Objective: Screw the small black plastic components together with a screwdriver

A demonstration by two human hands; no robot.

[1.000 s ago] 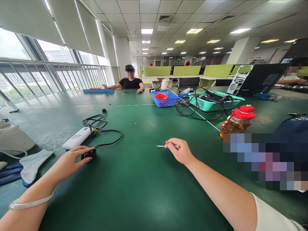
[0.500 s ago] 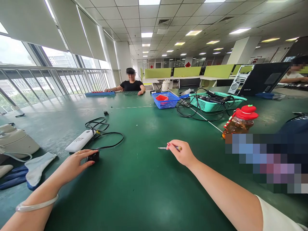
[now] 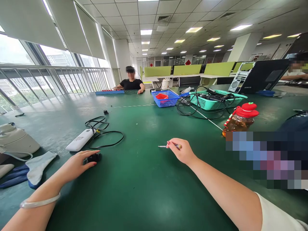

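Note:
My left hand (image 3: 77,163) grips a small black boxy device (image 3: 94,158) between thumb and fingers, low over the green table (image 3: 144,189). What kind of device it is, I cannot make out. Just beyond that hand lies a white power bank (image 3: 79,140) with a black cable (image 3: 115,132) looped beside it. My right hand (image 3: 182,150) pinches a small screwdriver (image 3: 178,146), its thin metal shaft pointing left over the middle of the table. The two hands are well apart.
At left are blue-and-white work gloves (image 3: 36,168) and a beige device (image 3: 18,141). Farther off stand a blue basket (image 3: 166,102), a green basket (image 3: 209,105) of cables and a red-lidded bottle (image 3: 240,120). Across the table sits a person (image 3: 132,84) by a blue tray (image 3: 109,92).
My left hand has shifted slightly right, and the black device in it has turned and tilted. The blue tray across the table has slid right. My right hand is nearly still.

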